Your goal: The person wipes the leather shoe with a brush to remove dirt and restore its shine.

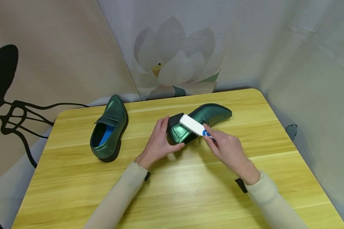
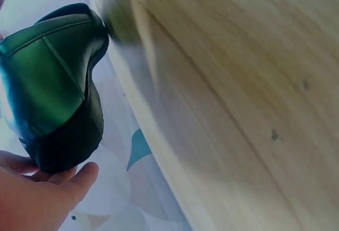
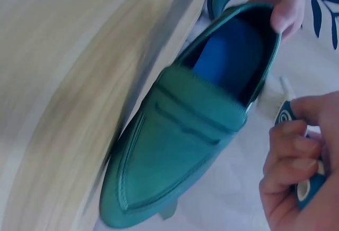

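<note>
A green loafer (image 1: pixel 215 114) lies tipped on its side on the table, its dark heel facing left. My left hand (image 1: pixel 157 143) grips it by the heel end; in the left wrist view, fingertips (image 2: pixel 85 180) show against the black heel. A white-backed brush (image 1: pixel 192 124) with a blue handle is held in my right hand (image 1: pixel 229 149), its bristles down at the shoe's side. In the right wrist view, fingers curl round that blue handle (image 3: pixel 310 188), and the loafer's blue insole (image 3: pixel 233 56) shows. Whether the bristles touch the leather, I cannot tell.
A matching green loafer (image 1: pixel 110 130) stands upright at the table's left, toe pointing away. The wooden table (image 1: pixel 189 197) has rounded back corners. Behind it hangs a pale curtain (image 1: pixel 246 47) printed with a flower and dark leaves.
</note>
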Motion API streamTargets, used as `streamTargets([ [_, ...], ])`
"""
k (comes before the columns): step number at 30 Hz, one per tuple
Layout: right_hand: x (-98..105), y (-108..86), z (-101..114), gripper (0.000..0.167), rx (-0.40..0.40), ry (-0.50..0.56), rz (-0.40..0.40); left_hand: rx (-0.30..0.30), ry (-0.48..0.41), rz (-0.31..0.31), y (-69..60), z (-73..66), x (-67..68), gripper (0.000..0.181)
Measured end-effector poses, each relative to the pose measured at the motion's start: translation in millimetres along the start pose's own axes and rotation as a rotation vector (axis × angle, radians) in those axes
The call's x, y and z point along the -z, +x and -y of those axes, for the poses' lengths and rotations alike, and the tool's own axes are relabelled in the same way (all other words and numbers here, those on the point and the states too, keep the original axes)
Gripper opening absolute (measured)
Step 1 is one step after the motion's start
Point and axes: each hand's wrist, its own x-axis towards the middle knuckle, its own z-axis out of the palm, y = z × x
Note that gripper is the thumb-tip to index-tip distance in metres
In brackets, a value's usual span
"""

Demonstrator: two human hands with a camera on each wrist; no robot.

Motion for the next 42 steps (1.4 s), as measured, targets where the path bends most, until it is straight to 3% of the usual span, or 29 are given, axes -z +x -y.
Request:
streamTargets([
  [8, 5.4, 1.3, -24.3, 0.040, -0.210, 0.027, -0.042, 0.015, 0.009, 0.010, -1.5, 2.0, -1.2, 0.120],
  [18, 9.7, 4.1, -47.0, 0.040, -0.410, 0.032, -0.076, -0.017, 0.015, 0.007, -2.9, 4.6, -3.4, 0.119],
  [21, 9.2, 2.9, -48.3, 0.041, -0.404, 0.017, -0.065, -0.023, 0.017, 0.007, -2.9, 4.8, -3.8, 0.120],
  [33, 2.8, 2.0, -13.5, 0.041, -0.195, 0.034, -0.011, -0.012, 0.022, 0.003, -2.8, 4.1, -3.0, 0.119],
  [36, 6.4, 2.5, -17.8, 0.040, -0.227, 0.067, -0.015, -0.011, 0.021, 0.004, -3.1, 4.4, -3.0, 0.118],
  [42, 14.4, -0.2, -50.7, 0.042, -0.444, 0.094, -0.077, -0.006, 0.020, 0.018, -4.2, 5.7, -3.6, 0.119],
])
